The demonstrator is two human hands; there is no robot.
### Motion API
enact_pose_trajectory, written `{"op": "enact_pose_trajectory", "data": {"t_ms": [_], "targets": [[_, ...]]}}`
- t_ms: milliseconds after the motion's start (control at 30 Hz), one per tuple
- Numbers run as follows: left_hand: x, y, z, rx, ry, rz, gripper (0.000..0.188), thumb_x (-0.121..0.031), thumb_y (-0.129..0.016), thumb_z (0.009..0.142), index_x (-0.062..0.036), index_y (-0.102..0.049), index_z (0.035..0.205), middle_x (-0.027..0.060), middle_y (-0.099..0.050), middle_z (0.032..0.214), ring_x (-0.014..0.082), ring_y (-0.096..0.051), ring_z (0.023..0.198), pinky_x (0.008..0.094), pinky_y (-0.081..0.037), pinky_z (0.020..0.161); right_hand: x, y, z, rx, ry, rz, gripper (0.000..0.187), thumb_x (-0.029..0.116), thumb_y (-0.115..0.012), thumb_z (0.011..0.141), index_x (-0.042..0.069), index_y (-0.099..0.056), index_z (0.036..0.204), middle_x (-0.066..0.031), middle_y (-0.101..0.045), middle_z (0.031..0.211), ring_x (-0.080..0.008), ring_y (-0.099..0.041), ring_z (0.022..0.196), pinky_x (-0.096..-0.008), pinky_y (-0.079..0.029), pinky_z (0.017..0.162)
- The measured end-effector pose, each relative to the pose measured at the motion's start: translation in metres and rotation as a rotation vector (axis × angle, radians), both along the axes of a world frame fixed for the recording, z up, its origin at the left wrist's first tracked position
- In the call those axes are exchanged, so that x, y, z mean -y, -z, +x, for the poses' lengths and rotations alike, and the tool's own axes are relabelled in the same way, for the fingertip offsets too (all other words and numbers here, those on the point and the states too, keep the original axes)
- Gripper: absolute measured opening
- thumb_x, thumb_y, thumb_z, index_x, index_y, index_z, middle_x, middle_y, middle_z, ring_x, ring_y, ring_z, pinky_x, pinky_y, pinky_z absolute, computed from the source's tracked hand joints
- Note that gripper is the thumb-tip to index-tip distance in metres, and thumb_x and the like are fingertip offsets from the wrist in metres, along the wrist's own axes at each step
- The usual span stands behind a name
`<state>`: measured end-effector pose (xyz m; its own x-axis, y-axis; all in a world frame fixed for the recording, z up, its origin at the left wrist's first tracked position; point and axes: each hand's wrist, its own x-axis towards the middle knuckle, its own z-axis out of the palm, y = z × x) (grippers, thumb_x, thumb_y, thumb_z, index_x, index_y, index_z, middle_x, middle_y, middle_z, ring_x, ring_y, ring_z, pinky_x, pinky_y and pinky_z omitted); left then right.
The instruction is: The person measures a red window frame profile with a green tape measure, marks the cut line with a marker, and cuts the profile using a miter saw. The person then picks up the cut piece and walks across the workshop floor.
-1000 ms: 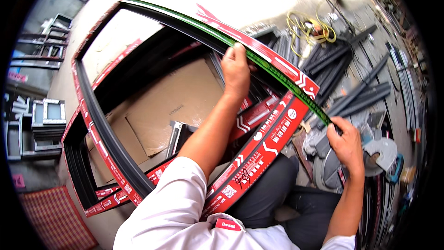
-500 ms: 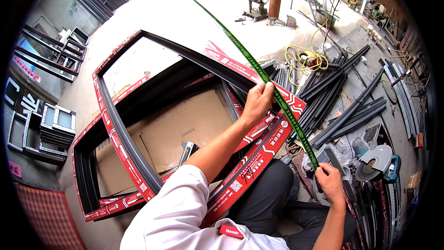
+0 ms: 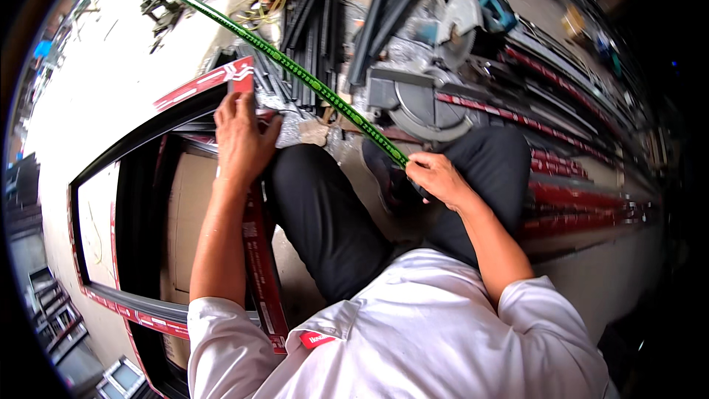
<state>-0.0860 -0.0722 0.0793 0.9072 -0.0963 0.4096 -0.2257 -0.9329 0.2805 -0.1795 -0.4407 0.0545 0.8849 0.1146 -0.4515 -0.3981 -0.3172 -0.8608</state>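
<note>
Frame, black and red, sits below and left of the fingers of the left hand, which rest at its corner; from my end I cannot tell whether they grip, and a light touch might let it shift. Green tape blade slants up and left from the pinching fingers of the right hand, no other support visible, so a loosened pinch could, I judge, make it buckle.
</note>
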Motion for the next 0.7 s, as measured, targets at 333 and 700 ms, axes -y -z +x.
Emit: {"op": "enact_pose_trajectory", "data": {"t_ms": [333, 700], "targets": [[-0.009, 0.008, 0.002, -0.176, -0.183, -0.073, 0.067, -0.032, -0.075, 0.095, 0.0028, -0.051, 0.146, 0.0256, -0.053, 0.147, 0.0401, -0.057, 0.134, 0.0445, -0.046, 0.112, 0.038, 0.009, -0.053, -0.082, 0.213, 0.033, 0.029, 0.032, -0.064, 0.091, 0.006, -0.074, 0.092, 0.0026, -0.058, 0.068, -0.0097, -0.052, 0.057, -0.0316, -0.049, 0.045], [-0.016, 0.024, 0.009, -0.128, -0.157, -0.042, 0.066, -0.032, -0.068, 0.099, 0.0062, -0.048, 0.149, 0.0287, -0.053, 0.148, 0.0423, -0.058, 0.133, 0.0454, -0.047, 0.112, 0.077, 0.013, -0.065, 0.095, 0.220, -0.025, 0.026, 0.032, -0.065, 0.088, 0.007, -0.072, 0.086, 0.0025, -0.058, 0.067, -0.0086, -0.054, 0.061, -0.0313, -0.047, 0.047]]}}
